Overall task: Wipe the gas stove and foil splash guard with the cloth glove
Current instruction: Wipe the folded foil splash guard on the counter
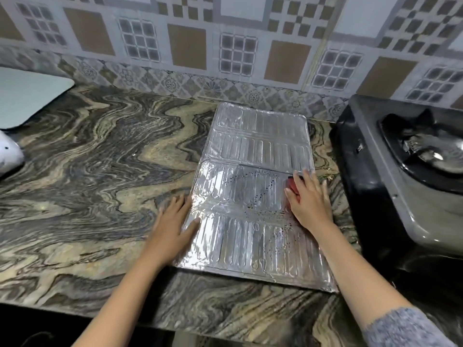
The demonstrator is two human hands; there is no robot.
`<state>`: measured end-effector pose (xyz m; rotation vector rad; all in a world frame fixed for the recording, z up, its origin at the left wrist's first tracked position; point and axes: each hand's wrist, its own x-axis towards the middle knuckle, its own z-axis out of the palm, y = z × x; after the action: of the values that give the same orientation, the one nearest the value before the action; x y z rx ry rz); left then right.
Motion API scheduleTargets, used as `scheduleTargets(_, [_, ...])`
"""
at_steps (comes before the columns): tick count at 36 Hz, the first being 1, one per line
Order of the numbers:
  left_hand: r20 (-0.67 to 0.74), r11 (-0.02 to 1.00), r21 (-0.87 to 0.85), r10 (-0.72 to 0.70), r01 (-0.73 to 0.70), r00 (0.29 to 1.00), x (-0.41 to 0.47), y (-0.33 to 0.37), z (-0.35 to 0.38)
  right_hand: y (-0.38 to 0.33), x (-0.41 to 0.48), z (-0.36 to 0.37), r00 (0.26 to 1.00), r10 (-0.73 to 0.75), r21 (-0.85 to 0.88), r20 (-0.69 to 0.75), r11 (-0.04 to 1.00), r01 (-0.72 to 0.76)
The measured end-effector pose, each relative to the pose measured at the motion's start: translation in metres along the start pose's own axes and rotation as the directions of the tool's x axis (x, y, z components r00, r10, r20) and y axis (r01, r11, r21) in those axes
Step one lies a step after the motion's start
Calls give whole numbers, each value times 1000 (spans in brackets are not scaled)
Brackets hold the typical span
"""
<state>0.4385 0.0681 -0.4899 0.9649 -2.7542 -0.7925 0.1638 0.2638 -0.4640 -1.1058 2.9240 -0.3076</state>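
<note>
Step in hand: wiping the guard. The stove is judged still to be done.

The guard (250,146) lies flat on the counter (100,171), unfolded, its far end near the tiled wall. The stove (375,176) stands just beside it on the right. Dark specks (260,196) show on the near-middle panels; the far panels look cleaner.

The left hand (172,221) lies flat with fingers straight. Its fingers rest on the counter and the thumb reaches over the guard's left edge, apparently steadying it. The right hand (310,199) lies flat, fingers extended, pressing the red cloth (292,186) onto the guard near its right edge. Only a small part of the cloth shows under the fingers. The hands are well apart, one at each side of the guard.

Next move, as judged: sweep the cloth leftward across the specked panels under even pressure, with the left hand holding the sheet down. The foil looks thin, so too much force could crease it or make it slide.
</note>
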Motion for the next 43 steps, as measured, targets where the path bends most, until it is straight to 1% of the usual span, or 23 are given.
scheduleTargets(3, [2, 996, 94, 1, -2, 1000, -9, 5, 3, 5, 1, 3, 1000, -22, 53, 8, 998, 21])
scheduleTargets(6, [8, 982, 187, -6, 5, 1000, -13, 6, 8, 6, 1, 7, 999, 35, 109, 4, 993, -36])
scheduleTargets(10, [-18, 970, 244, -22, 25, 1000, -15, 9, 11, 1, 1, 12, 997, 74, 122, -20, 990, -71])
scheduleTargets(24, [-41, 970, 242, -13, 22, 999, -16, 6, 11, -19, 3, 22, 982, 158, 181, -101, 974, -138])
scheduleTargets(30, [-32, 966, 256, -22, 29, 999, -15, 10, 5, -32, 6, 20, 974, 213, 214, -81, 958, -192])
scheduleTargets(34, [-18, 975, 218, -26, 29, 999, -17, 12, 3, -43, 8, 24, 965, 250, 230, -84, 947, -225])
scheduleTargets(38, [-1, 975, 219, -30, 29, 1000, -17, 13, 2, -57, 15, 28, 955, 287, 251, -81, 933, -259])
scheduleTargets(43, [12, 978, 207, -24, 21, 1000, -18, 11, 3, -75, 23, 35, 957, 278, 250, -86, 936, -249])
